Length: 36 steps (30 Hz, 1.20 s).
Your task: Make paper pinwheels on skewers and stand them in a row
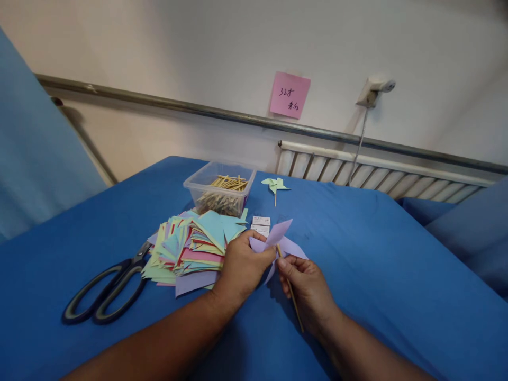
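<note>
My left hand (242, 267) is closed around the folded centre of a lilac paper pinwheel (282, 235), held just above the blue cloth. My right hand (307, 288) pinches a thin wooden stick (296, 307) that runs up behind the pinwheel and slants down past my wrist. Both hands touch at the pinwheel's middle. To the left of my left hand lies a messy stack of coloured paper squares (190, 246).
Black-handled scissors (109, 293) lie at the left on the blue cloth (377, 264). A clear plastic tub (220, 193) of wooden sticks stands behind the paper stack. A finished green pinwheel (275, 185) lies beyond it. Small white boxes (261, 225) sit near the pinwheel. A pink note (289, 95) hangs on the wall.
</note>
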Each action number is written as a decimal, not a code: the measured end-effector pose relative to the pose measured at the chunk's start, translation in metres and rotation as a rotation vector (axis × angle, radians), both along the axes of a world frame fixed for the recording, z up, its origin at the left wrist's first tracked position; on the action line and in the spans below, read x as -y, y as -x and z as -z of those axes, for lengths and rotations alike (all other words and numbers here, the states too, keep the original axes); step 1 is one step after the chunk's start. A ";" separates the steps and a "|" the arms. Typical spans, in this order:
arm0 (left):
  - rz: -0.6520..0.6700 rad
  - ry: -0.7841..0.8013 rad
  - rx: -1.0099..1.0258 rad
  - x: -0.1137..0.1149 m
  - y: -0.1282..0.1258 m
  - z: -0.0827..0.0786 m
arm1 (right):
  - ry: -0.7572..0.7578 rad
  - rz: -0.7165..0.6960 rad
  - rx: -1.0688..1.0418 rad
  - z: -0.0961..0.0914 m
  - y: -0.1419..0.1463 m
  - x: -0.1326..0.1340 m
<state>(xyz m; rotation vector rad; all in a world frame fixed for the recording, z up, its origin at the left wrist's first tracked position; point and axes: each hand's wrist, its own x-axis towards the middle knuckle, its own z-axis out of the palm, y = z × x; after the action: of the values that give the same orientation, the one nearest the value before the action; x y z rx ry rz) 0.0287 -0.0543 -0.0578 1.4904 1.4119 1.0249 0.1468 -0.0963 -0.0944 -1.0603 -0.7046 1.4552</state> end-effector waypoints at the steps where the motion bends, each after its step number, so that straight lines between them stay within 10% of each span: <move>1: -0.001 -0.002 -0.004 0.000 0.000 0.000 | -0.001 -0.003 0.003 0.000 0.000 0.000; 36: -0.003 0.017 0.001 0.000 0.000 0.000 | 0.049 -0.014 -0.160 -0.005 0.002 0.007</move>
<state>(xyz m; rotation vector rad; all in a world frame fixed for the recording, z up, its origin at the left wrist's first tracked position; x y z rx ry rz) 0.0287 -0.0544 -0.0583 1.4751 1.4195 1.0129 0.1448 -0.1033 -0.0896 -0.9657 -0.5657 1.5575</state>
